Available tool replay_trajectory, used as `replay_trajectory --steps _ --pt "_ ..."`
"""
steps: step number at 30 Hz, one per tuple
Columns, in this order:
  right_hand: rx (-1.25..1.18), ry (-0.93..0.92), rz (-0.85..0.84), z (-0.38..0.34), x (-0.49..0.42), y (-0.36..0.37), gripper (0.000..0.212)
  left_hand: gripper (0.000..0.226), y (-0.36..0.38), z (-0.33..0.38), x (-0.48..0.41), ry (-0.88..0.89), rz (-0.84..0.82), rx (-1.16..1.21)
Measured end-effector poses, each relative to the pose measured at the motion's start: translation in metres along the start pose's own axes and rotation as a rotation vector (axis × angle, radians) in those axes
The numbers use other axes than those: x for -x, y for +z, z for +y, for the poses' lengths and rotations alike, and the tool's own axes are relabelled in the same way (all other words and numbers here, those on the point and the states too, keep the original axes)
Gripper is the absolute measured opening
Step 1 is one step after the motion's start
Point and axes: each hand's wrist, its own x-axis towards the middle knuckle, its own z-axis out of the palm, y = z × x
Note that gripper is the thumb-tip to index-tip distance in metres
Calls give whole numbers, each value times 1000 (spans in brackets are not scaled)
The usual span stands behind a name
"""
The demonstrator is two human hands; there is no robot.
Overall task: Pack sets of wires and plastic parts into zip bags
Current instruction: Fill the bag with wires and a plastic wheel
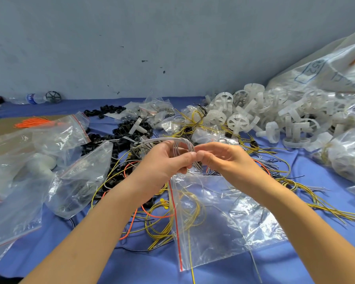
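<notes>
Nearest to me, in the lower centre of the frame, I see the clear zip bag [234, 228] lying on the blue cloth [223, 273], and just above it the left hand [164, 160] and right hand [223, 158] both pinch the looped white wires [184, 143].

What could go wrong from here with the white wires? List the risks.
1. The white wire bundle, looped between the left hand and right hand, may spring open and drop among the loose yellow wires below.
2. The zip bag lies over those wires, so stray strands could snag on entry.
</notes>
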Motion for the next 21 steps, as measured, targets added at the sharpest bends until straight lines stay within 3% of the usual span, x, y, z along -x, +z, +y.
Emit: replay_trajectory --steps 4,7,10,12,14,16,18,21 --pt "-93 22 33 -2 -1 4 28 18 1 1 3 85 -1 -212" --pt "-98 46 42 -2 -1 7 27 30 6 4 4 105 -46 -223" --pt "-156 51 60 -4 0 6 25 24 7 9 7 67 -14 -275" --pt "-243 70 130 -5 -1 3 18 25 6 8 10 87 201 -470" --pt "-295 102 195 -5 -1 1 14 25 1 8 13 313 517 -757" --pt "-306 125 205 -6 0 1 14 26 -1 14 15 583 624 -987" --pt "-301 120 169 -8 1 5 15 46 -3 15 11 700 521 -1134" --pt "-332 94 129 -12 3 13 22 83 0 11 12 556 293 -1185"
